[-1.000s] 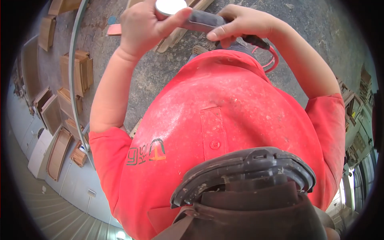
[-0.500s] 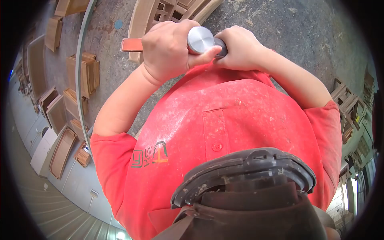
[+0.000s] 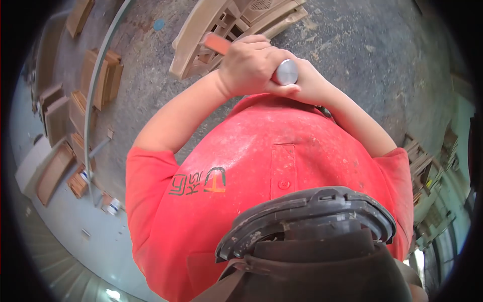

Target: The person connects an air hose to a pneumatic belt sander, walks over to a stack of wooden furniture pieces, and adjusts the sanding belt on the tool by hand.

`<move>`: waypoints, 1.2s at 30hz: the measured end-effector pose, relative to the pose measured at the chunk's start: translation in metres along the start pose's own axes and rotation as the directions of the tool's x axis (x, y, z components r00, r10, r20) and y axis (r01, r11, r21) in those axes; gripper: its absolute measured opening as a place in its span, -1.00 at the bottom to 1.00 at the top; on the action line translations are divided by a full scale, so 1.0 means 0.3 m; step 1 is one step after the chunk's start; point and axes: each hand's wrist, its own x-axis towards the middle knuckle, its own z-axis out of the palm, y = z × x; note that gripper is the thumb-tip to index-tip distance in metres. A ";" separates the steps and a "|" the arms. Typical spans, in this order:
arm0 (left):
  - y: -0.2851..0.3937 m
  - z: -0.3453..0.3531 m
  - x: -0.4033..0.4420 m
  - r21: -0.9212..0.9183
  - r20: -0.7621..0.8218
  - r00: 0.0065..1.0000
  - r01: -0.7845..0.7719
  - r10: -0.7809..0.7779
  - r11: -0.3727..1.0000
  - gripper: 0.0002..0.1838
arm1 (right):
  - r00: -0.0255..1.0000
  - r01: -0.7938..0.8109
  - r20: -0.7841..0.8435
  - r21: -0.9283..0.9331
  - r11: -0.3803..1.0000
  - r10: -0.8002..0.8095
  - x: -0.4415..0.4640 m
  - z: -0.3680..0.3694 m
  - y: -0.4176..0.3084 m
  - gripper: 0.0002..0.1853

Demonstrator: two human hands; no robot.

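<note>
My left hand is closed around a hand tool with a silver round end, its thumb lying below that end. An orange-red flat piece, blurred, sticks out past the far side of this hand; whether it belongs to the same tool I cannot tell. My right hand is pressed up against the left one, with its fingers curled and mostly hidden behind it; what they grip does not show. Both hands are in front of my red shirt. Just beyond them stands a carved, latticed wooden furniture piece.
Stacked wooden parts stand on the left, past a long grey hose or pipe. Wooden frames are at the right. A blue disc lies on the dusty concrete floor. A dark mask blocks the lower view.
Both hands have shifted right and slightly down in view, the left now overlapping the right. The silver end has turned, and the orange-red piece tilts upward. The dark round part near my right hand is hidden.
</note>
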 end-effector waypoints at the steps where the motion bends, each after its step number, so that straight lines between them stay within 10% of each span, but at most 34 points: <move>1: -0.012 0.033 -0.021 0.012 0.009 0.999 0.051 -0.051 0.999 -0.52 | 0.994 -0.100 0.061 0.057 0.993 0.096 0.015 -0.006 0.009 -0.43; 6: -0.099 0.070 -0.166 0.112 -0.098 0.946 0.318 -0.308 0.941 -0.66 | 0.785 -0.549 0.257 -0.134 0.825 0.564 0.163 0.018 0.302 -0.66; 10: -0.269 0.012 -0.458 0.303 -0.377 0.614 0.789 -0.693 0.534 -0.59 | 0.802 -0.454 0.246 -0.341 0.823 0.544 0.356 0.096 0.526 -0.58; 12: -0.359 -0.010 -0.611 0.406 -0.484 0.581 0.812 -0.655 0.420 -0.54 | 0.947 -0.292 -0.021 -0.469 0.834 0.319 0.429 0.163 0.593 -0.43; 16: -0.456 -0.017 -0.711 0.306 -0.291 0.408 0.897 -0.865 0.320 -0.40 | 0.941 -0.312 -0.032 -0.462 0.830 0.336 0.585 0.258 0.624 -0.34; 18: -0.481 -0.028 -0.681 0.356 -0.060 0.140 0.928 -0.988 0.110 -0.23 | 0.937 -0.315 -0.028 -0.498 0.808 0.349 0.648 0.311 0.656 -0.36; 36: -0.476 0.008 -0.713 0.312 -0.240 0.216 0.940 -0.947 0.135 -0.31 | 0.864 -0.478 -0.120 -0.500 0.722 0.488 0.678 0.348 0.628 -0.52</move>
